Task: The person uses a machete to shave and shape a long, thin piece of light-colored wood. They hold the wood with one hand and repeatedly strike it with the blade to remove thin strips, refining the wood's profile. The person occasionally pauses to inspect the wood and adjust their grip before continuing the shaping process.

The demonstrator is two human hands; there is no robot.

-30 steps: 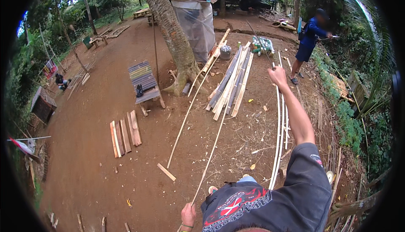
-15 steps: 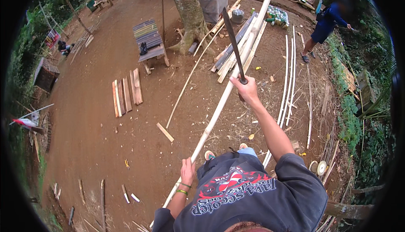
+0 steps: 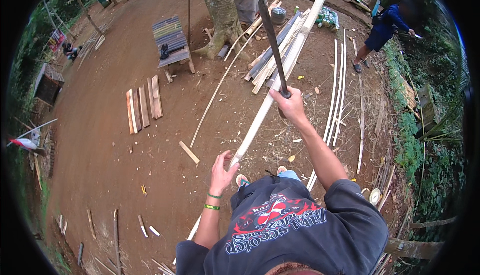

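Note:
A long pale split-bamboo strip (image 3: 252, 137) runs slantwise from beneath my left arm to the far pile, its flat face showing. My left hand (image 3: 222, 174) has the strip between thumb and loosely curled fingers. In my right hand (image 3: 291, 106) is a machete (image 3: 275, 45), its dark blade pointing up and away. The right thumb lies against the strip, and the fingers wrap the handle. Under the strip's far part lies a pile of bamboo lengths (image 3: 260, 70), some pale, some dark.
Thin strips (image 3: 336, 90) lie on the ground at right. Several short boards (image 3: 145, 106) and a slatted bench (image 3: 172, 42) are at left, near a tree trunk (image 3: 220, 15). A person in blue (image 3: 387, 27) stands far right; another person (image 3: 70, 50) is low at far left.
My left hand has slid forward along the strip, and its fingers have loosened. The strip shows more of its flat face. My right hand with the machete has barely moved.

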